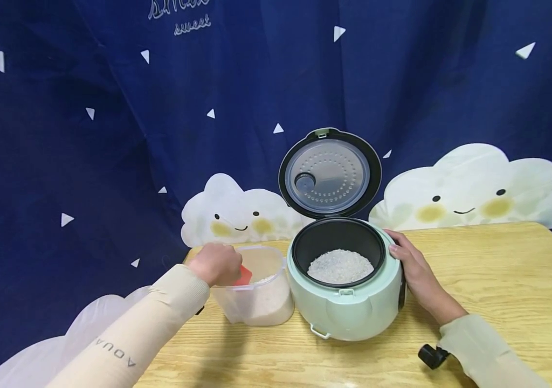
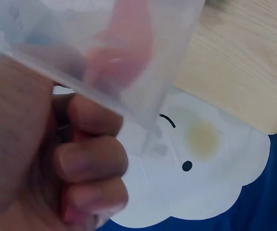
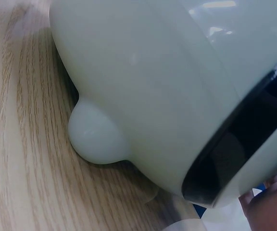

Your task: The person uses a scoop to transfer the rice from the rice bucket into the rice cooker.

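Left hand (image 1: 218, 263) is gripping a red scoop (image 1: 244, 276) inside the clear tub (image 1: 232, 308), left of the rice cooker (image 1: 344, 318); right hand (image 1: 412, 269) is resting loosely against the cooker's right side. Looks like they're scooping rice (image 1: 266, 279); lifting's probably needing a level scoop.

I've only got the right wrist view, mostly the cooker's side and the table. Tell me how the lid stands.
Observer: The lid is open, tipped up behind the cooker.

Operator: Look inside it and report.

Observer: White rice lies heaped in the bottom of the dark pot.

Operator: Now tell me what's happening beside it, out of my sight.

Observer: The left hand grips a red scoop at the open top of a clear tub.
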Available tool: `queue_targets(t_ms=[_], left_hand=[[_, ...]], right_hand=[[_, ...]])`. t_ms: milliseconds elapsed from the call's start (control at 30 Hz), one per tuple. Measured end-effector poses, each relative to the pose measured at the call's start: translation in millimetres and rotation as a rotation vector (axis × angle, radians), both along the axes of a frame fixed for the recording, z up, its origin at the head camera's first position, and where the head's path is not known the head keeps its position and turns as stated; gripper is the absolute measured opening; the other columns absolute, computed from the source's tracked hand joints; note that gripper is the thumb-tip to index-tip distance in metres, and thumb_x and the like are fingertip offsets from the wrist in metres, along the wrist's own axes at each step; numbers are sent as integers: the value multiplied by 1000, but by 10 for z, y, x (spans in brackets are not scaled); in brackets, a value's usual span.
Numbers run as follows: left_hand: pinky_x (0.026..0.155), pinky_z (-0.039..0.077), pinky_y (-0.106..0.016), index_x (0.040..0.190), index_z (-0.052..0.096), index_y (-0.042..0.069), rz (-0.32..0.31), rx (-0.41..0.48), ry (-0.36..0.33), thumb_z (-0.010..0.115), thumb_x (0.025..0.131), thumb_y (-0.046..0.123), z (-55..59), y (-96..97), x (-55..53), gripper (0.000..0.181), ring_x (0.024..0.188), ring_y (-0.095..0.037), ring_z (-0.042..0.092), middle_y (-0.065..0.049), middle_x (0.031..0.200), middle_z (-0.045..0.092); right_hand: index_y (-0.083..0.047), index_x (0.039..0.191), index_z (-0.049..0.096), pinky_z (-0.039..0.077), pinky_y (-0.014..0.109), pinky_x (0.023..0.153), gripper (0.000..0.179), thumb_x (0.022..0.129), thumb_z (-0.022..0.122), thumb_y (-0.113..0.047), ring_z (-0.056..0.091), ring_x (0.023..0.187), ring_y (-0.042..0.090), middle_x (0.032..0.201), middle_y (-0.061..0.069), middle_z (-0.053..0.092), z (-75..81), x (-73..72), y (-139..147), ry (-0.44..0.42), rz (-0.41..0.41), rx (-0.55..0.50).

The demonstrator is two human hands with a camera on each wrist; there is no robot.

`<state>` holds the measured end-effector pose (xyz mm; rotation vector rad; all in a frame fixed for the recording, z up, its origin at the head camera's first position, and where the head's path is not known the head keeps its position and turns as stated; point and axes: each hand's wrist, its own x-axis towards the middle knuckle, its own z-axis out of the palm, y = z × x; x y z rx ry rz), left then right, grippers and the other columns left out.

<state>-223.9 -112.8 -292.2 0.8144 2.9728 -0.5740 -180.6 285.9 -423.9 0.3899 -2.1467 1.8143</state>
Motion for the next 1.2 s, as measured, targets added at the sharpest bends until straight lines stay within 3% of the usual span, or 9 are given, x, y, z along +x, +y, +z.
queue_targets(t_ms=[167,400,667,933,1200], left_hand=[[62,55,-46,59,56,14,49,-65,-22,68,85,16,-7,71,9,28,63,-25,60,-6,69,65],[56,41,-36,56,46,17,118,-100,-116,73,86,13,-24,182,8,40,61,-19,48,-2,68,55],[68,56,-44,61,51,18,183,-146,-190,70,89,15,-157,275,-76,35,69,-18,55,-3,82,68],[66,56,-42,60,54,17,138,-117,-178,73,87,14,-286,194,-161,33,65,-18,52,-2,77,66],[60,57,-45,57,54,18,167,-132,-90,70,86,8,-419,209,-205,35,61,-16,49,1,70,62]], right_hand=[[-7,153,43,30,1,103,49,110,35,-30,43,129,-15,137,-31,52,-3,1,2,-1,-7,3],[-9,153,43,30,1,103,49,109,35,-30,43,129,-15,137,-31,52,-5,0,12,-9,-10,7],[-6,152,43,30,1,104,49,109,35,-29,45,128,-15,136,-31,53,-4,-8,8,3,-7,5],[-7,151,44,29,1,104,48,109,36,-28,43,129,-15,136,-31,52,8,-6,2,-1,-13,6],[-5,153,43,30,1,103,49,109,36,-28,43,128,-16,135,-31,52,-1,1,-12,-10,-12,-6]])
